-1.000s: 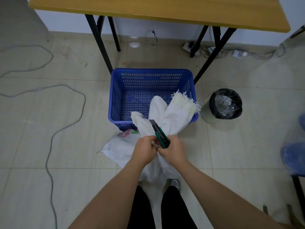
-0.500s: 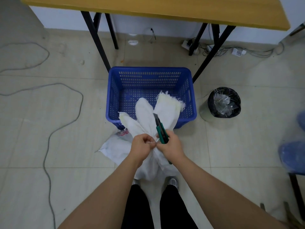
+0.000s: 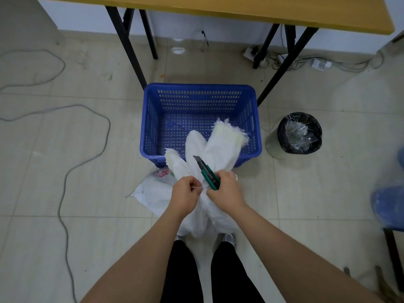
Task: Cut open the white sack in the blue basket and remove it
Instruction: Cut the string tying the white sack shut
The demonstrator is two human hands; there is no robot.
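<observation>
Right hand (image 3: pixel 227 191) closed round green utility knife (image 3: pixel 207 173) (blade out); left hand (image 3: pixel 184 195) pinching thin white tie (image 3: pixel 199 188) on gathered white woven sack (image 3: pixel 220 149).

No text can be read. The white sack (image 3: pixel 157 189) carries a red and green print near its edge, beside the blue basket (image 3: pixel 150 127), but the marks are too blurred. A white adapter (image 3: pixel 321 64) on the floor shows a barcode-like label, also unreadable.

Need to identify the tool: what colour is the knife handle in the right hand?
Green with black trim, on the utility knife in the right hand; head view.
</observation>
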